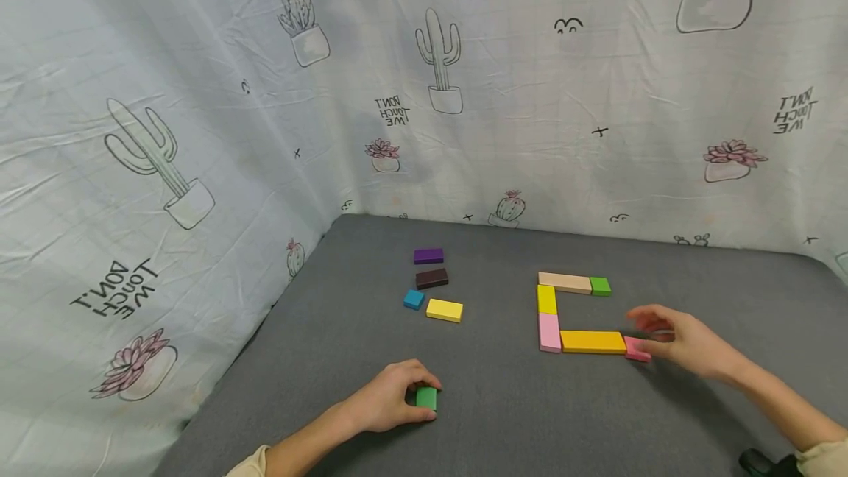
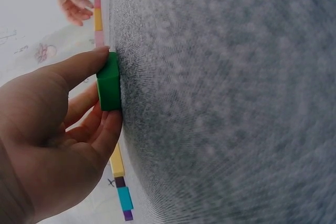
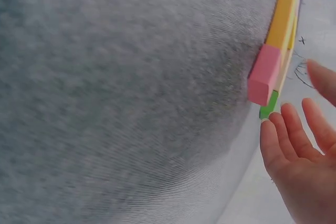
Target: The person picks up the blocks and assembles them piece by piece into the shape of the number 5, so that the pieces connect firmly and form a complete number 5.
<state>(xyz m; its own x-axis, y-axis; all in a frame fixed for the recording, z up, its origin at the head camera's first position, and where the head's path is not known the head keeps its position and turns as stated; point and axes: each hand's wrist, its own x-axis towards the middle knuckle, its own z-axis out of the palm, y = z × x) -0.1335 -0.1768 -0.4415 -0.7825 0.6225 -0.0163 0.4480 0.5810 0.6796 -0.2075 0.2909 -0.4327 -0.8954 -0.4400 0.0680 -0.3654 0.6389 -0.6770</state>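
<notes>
Left sleeve (image 1: 249, 465) and right sleeve (image 1: 824, 460), both pale cream, end well back from the bare left hand (image 1: 391, 397) and right hand (image 1: 687, 341) in our head view. Beside the right sleeve we see a rounded black piece (image 1: 762, 464), cut off by the bottom edge, its nature unclear.

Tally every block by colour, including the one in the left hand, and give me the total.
Green blocks: 2
Pink blocks: 2
Yellow blocks: 2
Orange block: 1
Tan block: 1
Blue block: 1
Dark brown block: 1
Purple block: 1
Total: 11
</notes>
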